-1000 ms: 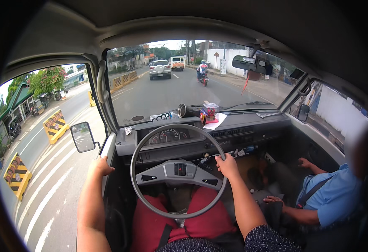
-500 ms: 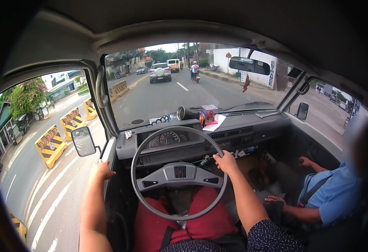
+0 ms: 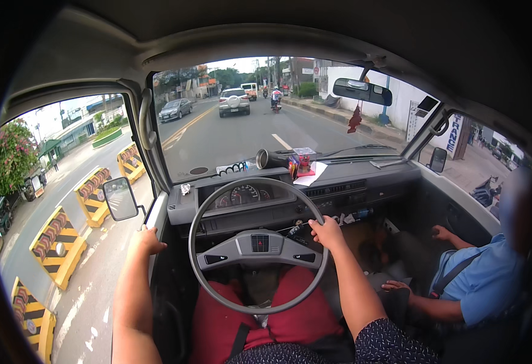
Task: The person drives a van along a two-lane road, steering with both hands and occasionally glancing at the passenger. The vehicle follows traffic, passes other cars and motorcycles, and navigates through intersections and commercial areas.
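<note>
In front of me is a large grey steering wheel [image 3: 246,245] with a wide hub and thin rim. My right hand [image 3: 325,232] is closed around the right side of its rim. Over at the driver's door, my left hand [image 3: 150,241] is curled on the window sill [image 3: 158,213], thumb toward the cabin and away from the wheel. Just past the left hand hangs the side mirror [image 3: 120,199]. Behind the wheel rim the instrument cluster [image 3: 243,195] shows its round dials.
A passenger in a blue shirt [image 3: 490,276] sits at right. The dashboard carries a dark cylinder [image 3: 267,159] and a red box [image 3: 304,165]. Ahead are a silver SUV [image 3: 234,102], a motorcycle rider [image 3: 276,97] and an oncoming grey car [image 3: 175,109]. Yellow-black barriers [image 3: 58,247] line the left.
Barriers on the left have slid backward past the window, and the oncoming grey car looks larger. The wheel and both hands keep nearly the same places.
</note>
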### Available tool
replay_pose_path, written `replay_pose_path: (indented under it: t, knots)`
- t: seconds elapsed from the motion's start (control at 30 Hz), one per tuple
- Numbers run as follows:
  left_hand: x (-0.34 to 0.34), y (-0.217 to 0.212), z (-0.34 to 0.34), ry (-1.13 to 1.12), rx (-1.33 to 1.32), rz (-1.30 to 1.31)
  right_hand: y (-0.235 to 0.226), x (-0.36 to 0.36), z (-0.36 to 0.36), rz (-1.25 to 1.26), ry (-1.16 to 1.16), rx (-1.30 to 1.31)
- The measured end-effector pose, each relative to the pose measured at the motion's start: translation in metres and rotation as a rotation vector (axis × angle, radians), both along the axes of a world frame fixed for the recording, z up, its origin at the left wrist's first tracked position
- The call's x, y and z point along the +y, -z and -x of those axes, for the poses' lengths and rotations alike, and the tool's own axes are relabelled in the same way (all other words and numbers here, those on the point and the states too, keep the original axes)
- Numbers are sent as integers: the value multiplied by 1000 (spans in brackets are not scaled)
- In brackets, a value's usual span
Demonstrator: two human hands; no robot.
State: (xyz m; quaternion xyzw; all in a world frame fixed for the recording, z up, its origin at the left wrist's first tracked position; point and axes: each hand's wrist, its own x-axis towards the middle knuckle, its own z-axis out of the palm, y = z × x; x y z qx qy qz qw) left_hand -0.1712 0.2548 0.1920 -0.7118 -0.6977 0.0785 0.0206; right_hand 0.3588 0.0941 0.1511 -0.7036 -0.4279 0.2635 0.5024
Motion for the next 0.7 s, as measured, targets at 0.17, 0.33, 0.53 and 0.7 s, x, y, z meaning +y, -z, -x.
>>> replay_pose_path:
  t: [0.17,0.33,0.53,0.7]
  knots:
    - [0,2,3,-11,-17,-4,6,-10,2,-1,14,30]
    - [5,2,2,17,28,20,-1,3,-1,42,7,-73]
    - [6,3,1,16,35,0,3,-4,3,3,40,-81]
    - [5,6,0,1,54,-24,4,-13,9,-35,60,-35]
